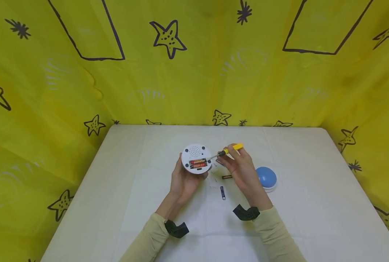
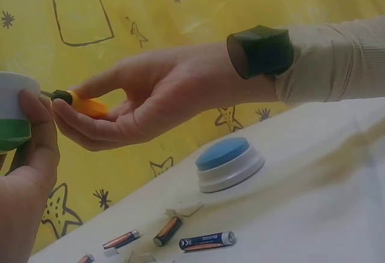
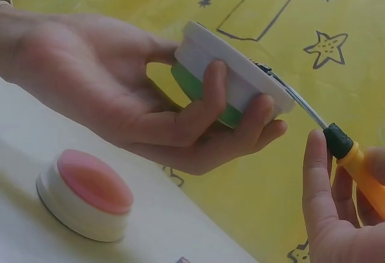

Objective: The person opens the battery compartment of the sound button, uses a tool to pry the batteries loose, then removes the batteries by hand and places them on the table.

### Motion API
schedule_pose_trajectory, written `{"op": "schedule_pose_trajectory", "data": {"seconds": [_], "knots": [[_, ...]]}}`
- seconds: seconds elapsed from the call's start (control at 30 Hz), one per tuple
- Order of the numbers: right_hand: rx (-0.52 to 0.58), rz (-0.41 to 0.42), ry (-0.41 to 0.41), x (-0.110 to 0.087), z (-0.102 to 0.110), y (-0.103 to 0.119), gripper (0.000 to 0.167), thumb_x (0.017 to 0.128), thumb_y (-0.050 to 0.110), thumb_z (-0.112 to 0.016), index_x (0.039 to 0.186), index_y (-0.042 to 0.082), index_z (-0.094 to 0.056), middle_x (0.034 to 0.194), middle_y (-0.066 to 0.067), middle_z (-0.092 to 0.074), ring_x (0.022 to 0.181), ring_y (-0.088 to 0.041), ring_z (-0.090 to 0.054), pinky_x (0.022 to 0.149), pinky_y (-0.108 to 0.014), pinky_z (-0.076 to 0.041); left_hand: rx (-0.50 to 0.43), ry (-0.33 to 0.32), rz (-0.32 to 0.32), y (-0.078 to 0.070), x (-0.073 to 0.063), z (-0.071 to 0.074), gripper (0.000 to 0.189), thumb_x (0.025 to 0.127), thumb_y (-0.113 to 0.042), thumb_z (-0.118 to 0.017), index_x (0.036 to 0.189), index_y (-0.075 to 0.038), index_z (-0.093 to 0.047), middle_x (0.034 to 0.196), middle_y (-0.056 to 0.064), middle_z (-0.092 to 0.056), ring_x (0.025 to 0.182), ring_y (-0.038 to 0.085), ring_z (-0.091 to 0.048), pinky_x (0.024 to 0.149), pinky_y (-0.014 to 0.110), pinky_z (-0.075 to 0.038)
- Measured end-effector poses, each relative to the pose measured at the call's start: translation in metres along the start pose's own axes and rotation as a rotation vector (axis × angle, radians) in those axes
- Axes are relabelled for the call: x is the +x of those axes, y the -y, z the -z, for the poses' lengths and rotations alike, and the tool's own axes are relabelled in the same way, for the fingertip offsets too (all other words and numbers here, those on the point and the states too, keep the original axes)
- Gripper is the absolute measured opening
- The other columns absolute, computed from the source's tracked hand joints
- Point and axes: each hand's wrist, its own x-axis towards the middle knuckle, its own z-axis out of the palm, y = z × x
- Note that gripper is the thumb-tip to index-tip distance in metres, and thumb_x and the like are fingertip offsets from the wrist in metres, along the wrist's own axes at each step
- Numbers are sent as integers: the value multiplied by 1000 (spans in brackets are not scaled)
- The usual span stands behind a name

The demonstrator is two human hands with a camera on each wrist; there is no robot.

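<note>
My left hand (image 1: 183, 185) grips a round white button device (image 1: 195, 151), its underside turned up. In the right wrist view the device's green button (image 3: 187, 82) faces down. Two red batteries (image 1: 198, 165) lie side by side in its open compartment. My right hand (image 1: 243, 171) holds a screwdriver (image 1: 238, 146) by its yellow handle and black collar. The metal shaft (image 3: 308, 106) reaches to the compartment's edge; whether the tip touches a battery is hard to tell.
A blue-topped button (image 1: 266, 177) stands on the white table (image 1: 142, 218), right of my right hand. A pink-topped button (image 3: 96, 182) stands below my left hand in the right wrist view. Several loose batteries (image 2: 207, 241) and small white pieces (image 2: 184, 208) lie on the table.
</note>
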Motion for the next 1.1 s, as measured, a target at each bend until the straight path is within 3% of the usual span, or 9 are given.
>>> {"op": "schedule_pose_trajectory", "data": {"seconds": [0.2,0.43,0.8,0.97,1.1], "knots": [[45,25,-34,0,-2,5,11,108,21,-56,116,17,-50,111,0,-56,106,-16,-68,97,-29,-60,-37,16,7,0,2,-3,61,110,-58,-27,163,-28,-23,161,15,-33,119,31,-61,88,29,-52],[-9,154,-80,-4,-5,13,18,106,21,-61,118,15,-49,109,-2,-57,101,-14,-71,96,-33,-61,-64,-14,-22,2,7,-9,61,110,-54,-24,165,-26,-18,167,16,-25,131,32,-50,94,32,-51],[-283,597,-107,-20,-15,19,24,102,9,-65,121,2,-52,109,-7,-59,100,-17,-74,89,-32,-62,-133,-102,-111,16,18,-21,60,108,-41,-25,164,-19,-23,163,16,-31,139,34,-41,103,44,-46],[-465,779,-51,-31,-20,21,27,100,-4,-63,121,-12,-49,108,-2,-63,100,-11,-73,91,-24,-60,-147,-106,-150,21,20,-29,62,104,-37,-25,163,-17,-26,165,16,-31,142,34,-41,118,56,-37],[-633,865,22,-37,-21,24,29,95,-13,-65,121,-12,-52,107,-9,-67,102,-6,-70,94,-19,-58,-135,-105,-186,23,22,-34,65,101,-35,-25,163,-18,-26,165,17,-32,145,36,-40,123,62,-29]]}}
